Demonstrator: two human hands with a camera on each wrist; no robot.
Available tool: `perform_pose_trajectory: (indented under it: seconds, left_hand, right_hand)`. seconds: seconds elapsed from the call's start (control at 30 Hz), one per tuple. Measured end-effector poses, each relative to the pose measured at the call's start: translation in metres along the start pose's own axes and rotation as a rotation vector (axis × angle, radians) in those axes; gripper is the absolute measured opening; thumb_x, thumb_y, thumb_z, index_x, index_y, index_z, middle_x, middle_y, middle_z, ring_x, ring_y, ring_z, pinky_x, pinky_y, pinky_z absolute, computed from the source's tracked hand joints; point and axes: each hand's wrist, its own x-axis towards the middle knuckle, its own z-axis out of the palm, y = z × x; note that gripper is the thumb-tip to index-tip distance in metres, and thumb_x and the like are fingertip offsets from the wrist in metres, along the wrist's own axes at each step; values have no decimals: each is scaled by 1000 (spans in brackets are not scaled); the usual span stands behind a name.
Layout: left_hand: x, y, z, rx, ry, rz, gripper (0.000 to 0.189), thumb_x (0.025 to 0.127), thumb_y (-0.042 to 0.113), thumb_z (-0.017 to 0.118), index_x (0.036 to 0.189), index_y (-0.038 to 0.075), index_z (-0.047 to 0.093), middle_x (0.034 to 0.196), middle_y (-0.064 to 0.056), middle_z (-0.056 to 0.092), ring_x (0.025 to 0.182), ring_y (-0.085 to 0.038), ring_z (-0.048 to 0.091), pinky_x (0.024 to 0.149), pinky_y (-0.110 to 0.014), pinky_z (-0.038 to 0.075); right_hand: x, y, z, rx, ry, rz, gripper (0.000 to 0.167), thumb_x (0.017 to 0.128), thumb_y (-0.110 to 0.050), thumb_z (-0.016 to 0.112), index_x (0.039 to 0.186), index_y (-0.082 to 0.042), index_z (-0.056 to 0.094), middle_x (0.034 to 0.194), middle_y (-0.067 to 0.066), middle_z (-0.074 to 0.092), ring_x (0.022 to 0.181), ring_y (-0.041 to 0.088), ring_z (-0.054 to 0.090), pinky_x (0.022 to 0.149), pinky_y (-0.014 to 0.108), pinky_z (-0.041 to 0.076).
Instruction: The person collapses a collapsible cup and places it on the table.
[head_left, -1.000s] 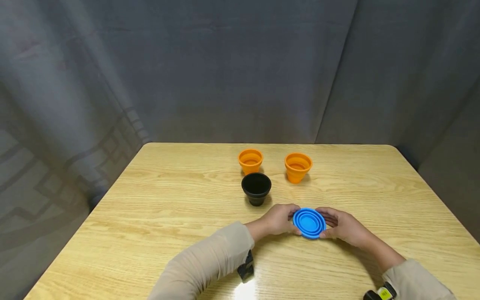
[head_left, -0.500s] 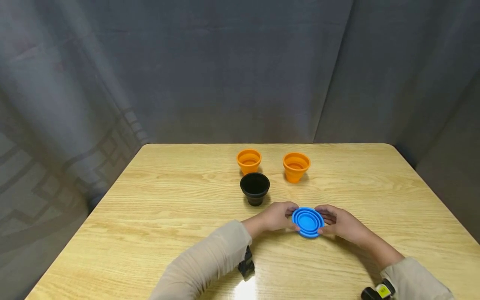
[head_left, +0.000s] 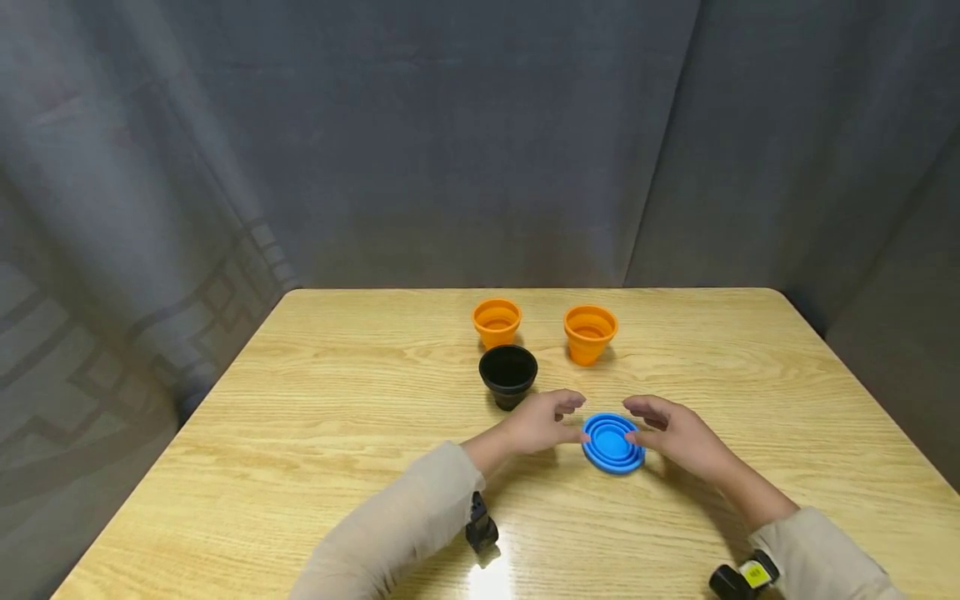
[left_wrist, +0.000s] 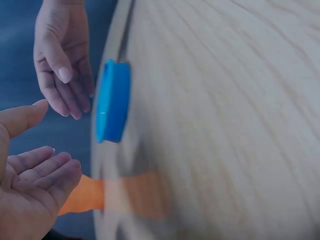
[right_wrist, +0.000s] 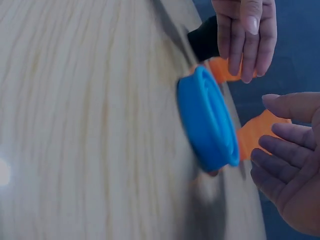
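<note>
A blue collapsible cup (head_left: pixel 611 443), pressed flat into rings, lies on the wooden table between the two hands. My left hand (head_left: pixel 536 422) hovers at its left side with fingers spread and nothing in its grasp. On the other side, my right hand (head_left: pixel 678 435) is likewise spread and holds nothing. Both wrist views show bare palms facing each other, apart from the blue cup (left_wrist: pixel 113 101), with a gap between fingertips and rim in the right wrist view, where the same cup (right_wrist: pixel 207 120) is seen edge-on.
Behind the left hand stands a black cup (head_left: pixel 508 375), upright and expanded. Farther back are two orange cups, one orange cup (head_left: pixel 496 323) behind the black one and another orange cup (head_left: pixel 590 333) to its right. A grey curtain (head_left: pixel 465 150) hangs beyond the table's back edge.
Both hands have let go of the blue cup's rim and drawn apart, left hand leftward and right hand slightly upward. The cup stays flat on the table.
</note>
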Motion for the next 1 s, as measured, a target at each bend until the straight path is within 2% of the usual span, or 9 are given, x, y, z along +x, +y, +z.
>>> perform_pose_trajectory:
  seconds: [0.23, 0.33, 0.5, 0.7, 1.0]
  left_hand:
    - [-18, 6, -19, -49, 59, 115, 50, 78, 23, 64, 121, 6, 47, 120, -2, 50, 107, -11, 47, 88, -20, 36]
    - [-26, 9, -27, -77, 67, 140, 49, 78, 21, 64, 121, 4, 47, 120, -3, 50, 108, -10, 46, 89, -19, 36]
    - [-37, 9, -42, -97, 80, 156, 49, 79, 20, 64, 122, 5, 46, 121, -5, 49, 109, -12, 45, 89, -23, 36]
    - [-47, 7, -57, -108, 131, 179, 48, 78, 18, 64, 121, 5, 47, 121, -5, 48, 111, -14, 44, 91, -23, 34]
    - [-59, -2, -76, -107, 231, 139, 48, 78, 20, 64, 121, 6, 48, 120, -2, 49, 110, -14, 44, 93, -26, 33]
  right_hand:
    - [6, -13, 7, 39, 55, -84, 43, 80, -12, 61, 116, 7, 47, 113, 23, 50, 106, 34, 45, 90, 46, 34]
    - [9, -17, 12, 61, 66, -108, 40, 80, -10, 61, 115, 7, 48, 112, 22, 51, 105, 33, 47, 89, 44, 35]
    - [14, -22, 18, 109, 63, -115, 40, 80, -7, 60, 115, 7, 47, 113, 22, 50, 105, 32, 47, 89, 44, 36]
    - [18, -29, 22, 130, 62, -99, 40, 81, -12, 60, 116, 5, 48, 114, 20, 50, 105, 30, 47, 89, 43, 36]
    - [30, -38, 27, 168, 48, -140, 37, 81, -8, 59, 114, 5, 49, 113, 22, 50, 104, 31, 48, 88, 40, 37]
